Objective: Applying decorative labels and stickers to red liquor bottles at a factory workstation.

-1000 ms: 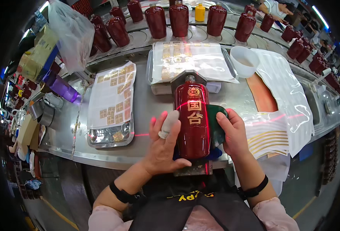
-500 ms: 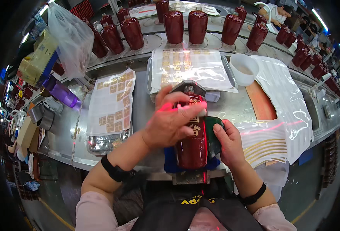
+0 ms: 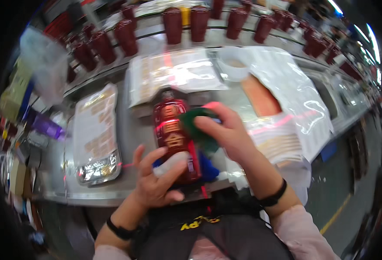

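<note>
A dark red glossy bottle (image 3: 161, 139) with gold characters down its front lies tilted back in front of me, its neck away from me, on a blue cloth (image 3: 209, 170). My right hand (image 3: 231, 133) pinches a dark green pad (image 3: 189, 120), whose edge is against the bottle's upper right side; blur hides whether it is cloth or a soft scraper. At the bottle's lower left, my left hand (image 3: 153, 184) has its fingers spread. A white covering seems to wrap one of its fingertips, which is over the bottle's lower front.
Sheets of gold stickers lie on a metal tray (image 3: 99, 171) at left and on a stack (image 3: 195, 69) behind the bottle. White sheets (image 3: 305, 93) and a translucent tub (image 3: 233, 65) are at right. Red bottles (image 3: 199, 26) line the far conveyor. Red laser lines cross the worktop.
My left hand has dropped from the bottle's upper front to its lower left. My right hand has raised the green pad to the bottle's upper front. The view has shifted and blurred.
</note>
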Motion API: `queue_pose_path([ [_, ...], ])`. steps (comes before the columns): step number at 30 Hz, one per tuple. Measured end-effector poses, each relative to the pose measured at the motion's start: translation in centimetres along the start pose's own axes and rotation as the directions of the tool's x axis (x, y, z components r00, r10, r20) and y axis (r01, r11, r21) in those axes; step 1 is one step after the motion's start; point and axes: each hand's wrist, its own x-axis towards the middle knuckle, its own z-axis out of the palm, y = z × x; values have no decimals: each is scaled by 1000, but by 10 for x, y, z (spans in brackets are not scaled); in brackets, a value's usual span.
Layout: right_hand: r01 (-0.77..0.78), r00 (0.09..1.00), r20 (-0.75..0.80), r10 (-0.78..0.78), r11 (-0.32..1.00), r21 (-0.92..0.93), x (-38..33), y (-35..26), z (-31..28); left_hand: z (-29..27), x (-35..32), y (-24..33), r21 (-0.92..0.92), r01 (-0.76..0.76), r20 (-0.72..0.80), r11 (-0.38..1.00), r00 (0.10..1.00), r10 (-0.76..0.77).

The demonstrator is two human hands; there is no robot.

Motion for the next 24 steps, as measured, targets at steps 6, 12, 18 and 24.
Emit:
queue_pose_path([
  [6,183,956,-182,-228,955,-236,-13,0,-20,24,-15,18,52,236,-115,970,967,-229],
  [12,234,825,-173,-538,605,-761,-92,-14,-168,41,-30,15,-311,301,-136,901,925,-356],
  [18,-542,632,-444,-635,47,-839,-218,-29,-287,29,-24,16,-318,273,-82,908,946,-313],
  [24,-315,732,-305,-609,95,-944,-247,15,-253,-7,24,48,-3,-130,-30,992,991,130],
])
